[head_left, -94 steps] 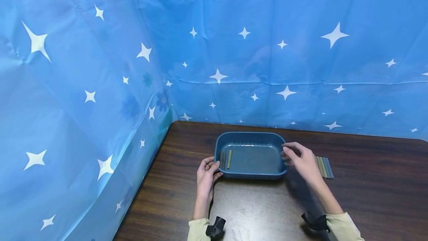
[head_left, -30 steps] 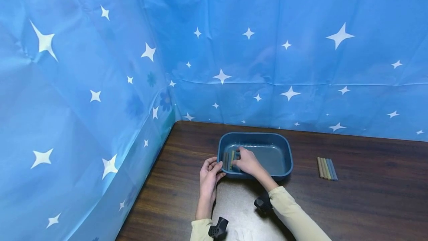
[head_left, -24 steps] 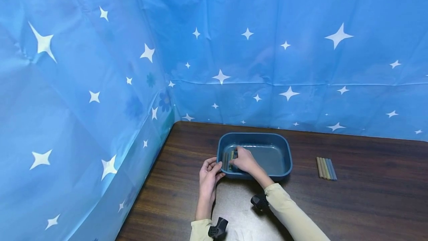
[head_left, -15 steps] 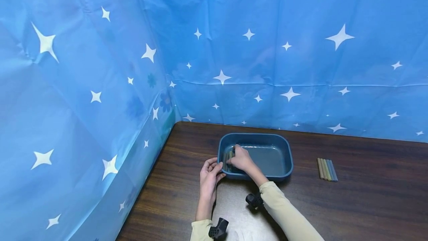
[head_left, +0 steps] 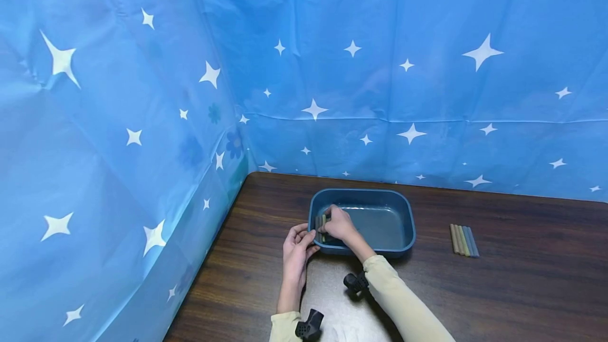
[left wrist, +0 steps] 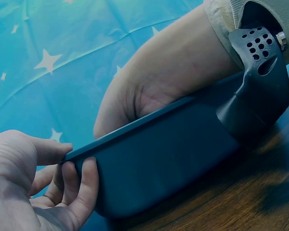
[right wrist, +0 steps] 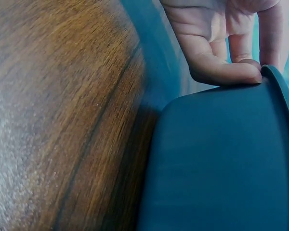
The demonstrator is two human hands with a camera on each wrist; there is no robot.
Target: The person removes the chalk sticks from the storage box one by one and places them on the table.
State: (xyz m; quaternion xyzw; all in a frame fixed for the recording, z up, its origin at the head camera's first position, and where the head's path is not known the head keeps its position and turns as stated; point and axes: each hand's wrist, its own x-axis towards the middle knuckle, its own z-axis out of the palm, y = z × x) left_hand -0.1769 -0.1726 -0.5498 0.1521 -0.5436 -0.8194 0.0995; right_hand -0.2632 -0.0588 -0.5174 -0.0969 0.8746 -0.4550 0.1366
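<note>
A blue rectangular container point(head_left: 375, 251) stands on the table. My left hand point(head_left: 295, 249) pinches its rim at the front left corner, thumb above and fingers below in the left wrist view. My right hand point(head_left: 340, 223) reaches inside the container at its left end, thumb and finger on a yellow chalk-like stick point(head_left: 324, 220). Darker sticks point(head_left: 317, 221) lie along the left wall beside it. In the left wrist view the near wall hides the right fingertips. The right wrist view shows the left hand point(right wrist: 216, 43) at the container's corner.
Several tan, yellow and blue sticks point(head_left: 464, 240) lie side by side on the dark wooden table point(head_left: 532, 263), right of the container. A blue star-patterned cloth point(head_left: 361, 83) hangs behind and at the left.
My right hand has moved from the container's right rim to its left end, then slid further left with the yellow stick, closer to the darker ones. The left hand keeps its place.
</note>
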